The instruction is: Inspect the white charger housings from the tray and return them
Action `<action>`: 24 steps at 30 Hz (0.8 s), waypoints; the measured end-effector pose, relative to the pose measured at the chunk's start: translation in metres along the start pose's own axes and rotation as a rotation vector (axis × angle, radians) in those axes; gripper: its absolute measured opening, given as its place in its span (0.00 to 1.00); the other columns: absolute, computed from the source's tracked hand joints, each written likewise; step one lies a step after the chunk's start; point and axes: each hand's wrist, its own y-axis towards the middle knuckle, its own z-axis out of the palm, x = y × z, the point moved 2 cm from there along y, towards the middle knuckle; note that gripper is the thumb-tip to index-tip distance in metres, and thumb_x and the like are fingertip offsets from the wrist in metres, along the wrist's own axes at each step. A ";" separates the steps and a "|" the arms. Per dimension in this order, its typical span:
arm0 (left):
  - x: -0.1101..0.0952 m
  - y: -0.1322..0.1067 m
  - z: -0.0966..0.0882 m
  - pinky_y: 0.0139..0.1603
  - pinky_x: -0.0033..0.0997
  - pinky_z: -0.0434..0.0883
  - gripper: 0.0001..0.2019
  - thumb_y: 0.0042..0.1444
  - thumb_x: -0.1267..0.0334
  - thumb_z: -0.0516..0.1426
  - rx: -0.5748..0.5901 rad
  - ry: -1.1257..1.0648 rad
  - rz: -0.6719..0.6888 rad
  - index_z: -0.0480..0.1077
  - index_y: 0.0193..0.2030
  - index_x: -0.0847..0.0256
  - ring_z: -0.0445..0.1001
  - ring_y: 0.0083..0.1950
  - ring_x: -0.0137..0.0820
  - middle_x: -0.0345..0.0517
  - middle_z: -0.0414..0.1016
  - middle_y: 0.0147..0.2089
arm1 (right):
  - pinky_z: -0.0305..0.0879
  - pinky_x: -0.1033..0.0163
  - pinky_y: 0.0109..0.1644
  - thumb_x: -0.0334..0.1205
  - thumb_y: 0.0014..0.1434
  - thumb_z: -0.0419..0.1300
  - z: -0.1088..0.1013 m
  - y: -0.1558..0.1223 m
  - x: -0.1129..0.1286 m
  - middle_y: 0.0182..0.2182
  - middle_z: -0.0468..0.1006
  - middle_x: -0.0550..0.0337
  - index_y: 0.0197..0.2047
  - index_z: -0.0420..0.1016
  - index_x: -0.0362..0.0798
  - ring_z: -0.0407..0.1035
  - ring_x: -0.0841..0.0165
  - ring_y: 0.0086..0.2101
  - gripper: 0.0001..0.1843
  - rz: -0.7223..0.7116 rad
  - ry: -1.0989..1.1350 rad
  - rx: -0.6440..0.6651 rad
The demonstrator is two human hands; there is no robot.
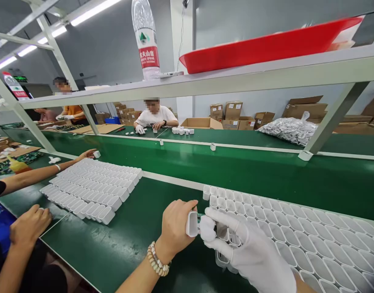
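Observation:
My left hand (175, 228), wearing a beaded bracelet, grips a small white plastic case (192, 224) from the left. My right hand (244, 248), in a white glove, meets that case at its right end. A small green circuit board (199, 218) shows between my two hands, partly hidden by the gloved fingers. Just under my right hand and to its right stand rows of open white plastic cases (284, 228) on the green conveyor belt (120, 244). Some of those cases are hidden beneath the glove.
A co-worker's bare hands (30, 226) rest beside a block of white cases (92, 187) at left. Above the belt, a shelf (205, 83) holds a water bottle (146, 38) and a red tray (266, 47). Further back are another belt, a seated person, cardboard boxes and a bag of white parts (289, 130).

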 end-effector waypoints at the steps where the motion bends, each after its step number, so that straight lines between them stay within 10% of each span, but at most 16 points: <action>1: -0.001 0.000 0.000 0.29 0.33 0.69 0.14 0.61 0.74 0.52 0.012 -0.003 0.013 0.65 0.54 0.63 0.73 0.27 0.32 0.46 0.77 0.32 | 0.74 0.69 0.29 0.36 0.59 0.61 0.000 0.000 0.000 0.28 0.80 0.68 0.48 0.80 0.59 0.72 0.72 0.25 0.15 0.002 -0.014 -0.007; 24: -0.011 -0.001 0.002 0.26 0.34 0.61 0.13 0.66 0.71 0.49 0.049 0.113 0.074 0.65 0.56 0.68 0.70 0.25 0.32 0.46 0.76 0.31 | 0.70 0.72 0.32 0.35 0.66 0.53 -0.001 -0.007 0.017 0.27 0.77 0.72 0.32 0.66 0.54 0.71 0.76 0.25 0.10 0.047 -0.204 0.200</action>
